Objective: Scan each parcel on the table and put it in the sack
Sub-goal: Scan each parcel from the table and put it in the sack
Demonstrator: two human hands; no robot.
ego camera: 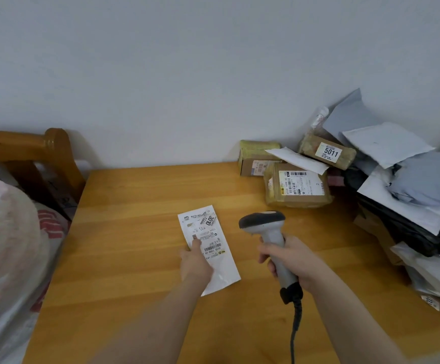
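Our right hand (pixel 290 261) grips the scanner (pixel 262 220) by its handle, head aimed toward 10 o'clock. Our left hand (pixel 196 264) presses straight fingers on the white parcel (pixel 205 232), which lies flat mid-counter (pixel 135 245). More parcels (pixel 296 185) are piled at 2 o'clock, and the sack (pixel 6 232) sits at 9 o'clock.

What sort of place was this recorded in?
Likely a plain domestic room used for parcel sorting: a wooden table against a bare wall, a heap of labelled parcels, and a corded barcode scanner in the right hand.

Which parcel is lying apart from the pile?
The flat white envelope under the left hand, beside the scanner; the rest sit in the heap at the right.
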